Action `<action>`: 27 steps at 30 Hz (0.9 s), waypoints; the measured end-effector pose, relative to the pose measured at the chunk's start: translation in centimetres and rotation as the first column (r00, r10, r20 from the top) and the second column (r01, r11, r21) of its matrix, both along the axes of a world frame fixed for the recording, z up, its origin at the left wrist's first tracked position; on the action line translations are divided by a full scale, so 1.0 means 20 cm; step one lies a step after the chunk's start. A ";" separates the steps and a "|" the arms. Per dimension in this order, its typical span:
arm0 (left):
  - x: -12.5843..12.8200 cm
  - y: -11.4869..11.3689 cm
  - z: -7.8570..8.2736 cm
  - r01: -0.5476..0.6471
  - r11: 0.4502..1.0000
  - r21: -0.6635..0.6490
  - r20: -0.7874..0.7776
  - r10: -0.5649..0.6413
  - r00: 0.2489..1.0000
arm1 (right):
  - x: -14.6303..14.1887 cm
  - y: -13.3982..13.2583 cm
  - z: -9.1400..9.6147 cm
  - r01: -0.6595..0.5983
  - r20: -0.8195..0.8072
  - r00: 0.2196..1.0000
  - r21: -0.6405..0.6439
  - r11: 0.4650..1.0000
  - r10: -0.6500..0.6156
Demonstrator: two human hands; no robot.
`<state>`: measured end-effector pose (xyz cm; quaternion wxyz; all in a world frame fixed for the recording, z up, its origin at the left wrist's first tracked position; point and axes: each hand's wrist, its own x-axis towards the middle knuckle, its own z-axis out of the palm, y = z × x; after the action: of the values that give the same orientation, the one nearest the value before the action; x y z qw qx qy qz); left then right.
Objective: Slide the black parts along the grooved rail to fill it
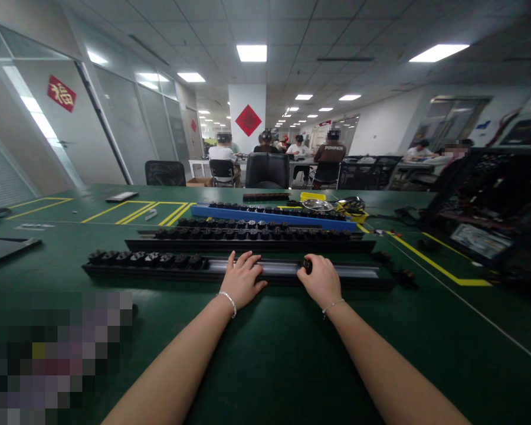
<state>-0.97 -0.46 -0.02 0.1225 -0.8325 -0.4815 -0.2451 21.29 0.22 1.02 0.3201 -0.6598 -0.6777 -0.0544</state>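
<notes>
A long black rail [354, 281] with a pale inner channel lies across the green table in front of me. Small black modules [166, 260] sit side by side along its left end. My left hand [243, 277] lies over the middle of the rail, fingers spread and touching its channel. Over the rail's right half, my right hand [322, 278] is closed on a small black module [307, 266], part of which the fingers hide. A few loose dark modules [405, 276] lie off the rail's right end.
Behind are another black rail [256, 244] with rows of modules and a blue rail [274, 217]. A metal dish [317, 205] and yellow tray [313, 196] stand farther back. Electronic equipment [491, 200] occupies the right side. People sit at distant tables.
</notes>
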 end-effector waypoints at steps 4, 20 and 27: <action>-0.02 0.00 0.00 -0.034 0.999 -0.010 0.028 0.034 0.999 | 0.03 0.01 0.01 0.035 -0.004 0.999 -0.013 0.999 -0.035; -0.04 0.00 0.00 -0.058 0.998 -0.018 0.040 0.059 0.997 | 0.21 0.04 0.02 0.227 -0.048 0.973 -0.021 0.974 -0.228; -0.03 0.00 0.00 -0.061 0.998 -0.017 0.030 0.062 0.998 | 0.30 0.05 0.02 0.334 -0.047 0.941 -0.031 0.942 -0.335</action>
<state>-1.67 -0.44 -0.01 0.1160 -0.8145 -0.5105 -0.2501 27.35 1.19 1.47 0.3163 -0.7699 -0.5480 -0.0833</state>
